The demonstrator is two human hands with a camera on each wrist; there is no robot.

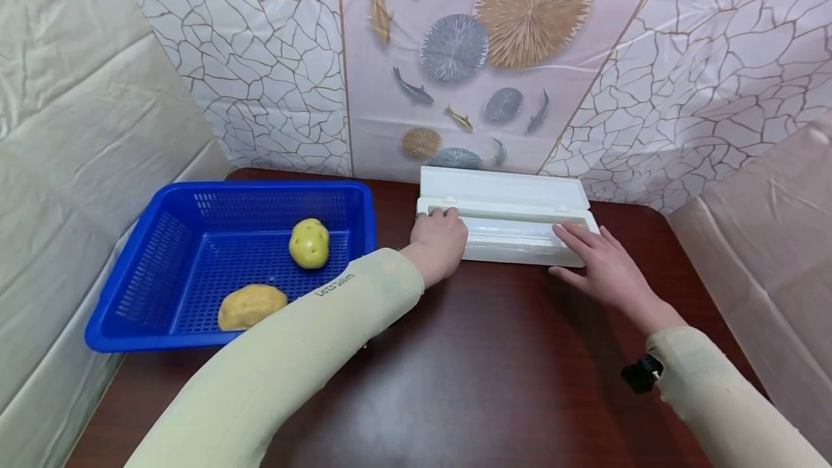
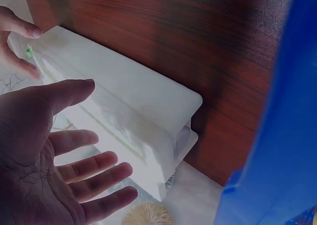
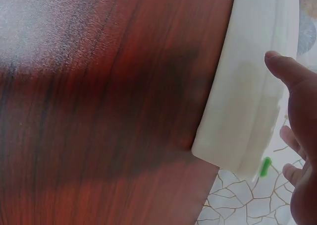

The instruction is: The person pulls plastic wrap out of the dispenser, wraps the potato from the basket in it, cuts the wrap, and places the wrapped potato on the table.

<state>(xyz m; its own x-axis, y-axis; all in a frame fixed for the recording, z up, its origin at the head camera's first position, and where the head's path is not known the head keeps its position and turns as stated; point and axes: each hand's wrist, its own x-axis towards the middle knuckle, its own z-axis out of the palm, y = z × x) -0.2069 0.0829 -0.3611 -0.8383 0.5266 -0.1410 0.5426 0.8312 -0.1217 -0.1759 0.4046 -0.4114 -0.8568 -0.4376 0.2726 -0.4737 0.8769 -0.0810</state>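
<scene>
A long white box (image 1: 520, 253), which looks like a cling film dispenser, lies at the back of the table with its lid (image 1: 503, 188) raised. Clear film shows inside it. My left hand (image 1: 440, 240) is over the box's left end, fingers bent loosely; the left wrist view shows those fingers (image 2: 94, 168) spread and gripping nothing. At the right end, my right hand (image 1: 601, 266) has its fingers extended over the box, thumb by the front side. A small green piece (image 3: 266, 167) shows at that end in the right wrist view.
To the left stands a blue plastic basket (image 1: 224, 338) holding a yellowish potato (image 1: 309, 244) and a tan potato (image 1: 252, 305). Patterned cloth (image 1: 279, 71) hangs close behind the dark red wooden table (image 1: 455, 381). Plain pale cloth (image 1: 71, 186) borders the left side.
</scene>
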